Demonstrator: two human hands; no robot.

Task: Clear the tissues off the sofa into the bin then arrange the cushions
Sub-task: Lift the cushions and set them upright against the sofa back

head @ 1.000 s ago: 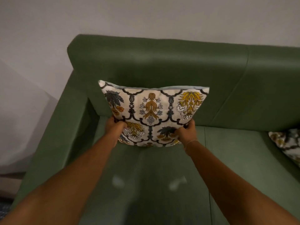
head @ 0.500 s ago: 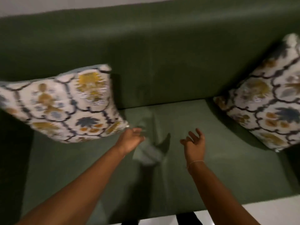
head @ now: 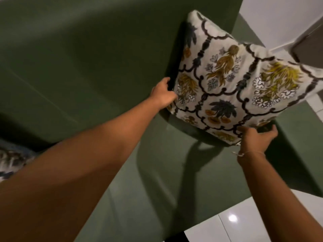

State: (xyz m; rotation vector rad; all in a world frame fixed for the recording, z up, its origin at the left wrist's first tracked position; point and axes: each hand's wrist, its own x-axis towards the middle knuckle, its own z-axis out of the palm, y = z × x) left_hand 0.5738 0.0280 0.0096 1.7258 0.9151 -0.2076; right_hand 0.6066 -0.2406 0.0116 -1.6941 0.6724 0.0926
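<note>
A white cushion (head: 232, 79) with a dark lattice and yellow and blue flowers stands at the right end of the green sofa (head: 83, 55), leaning on the backrest beside the right armrest. My left hand (head: 163, 94) grips its left edge, fingers tucked behind it. My right hand (head: 258, 138) holds its lower right corner from beneath. A second patterned cushion (head: 10, 159) shows at the far left edge, mostly hidden by my left forearm. No tissues or bin are in view.
The green seat (head: 157, 172) stretches between the two cushions. White glossy floor tiles (head: 232, 222) lie in front of the sofa at the lower right. A white wall and a grey panel (head: 307, 41) stand beyond the right armrest.
My hands let go of the left cushion, crossed the seat open, and now hold the right cushion. The view has swung right along the sofa.
</note>
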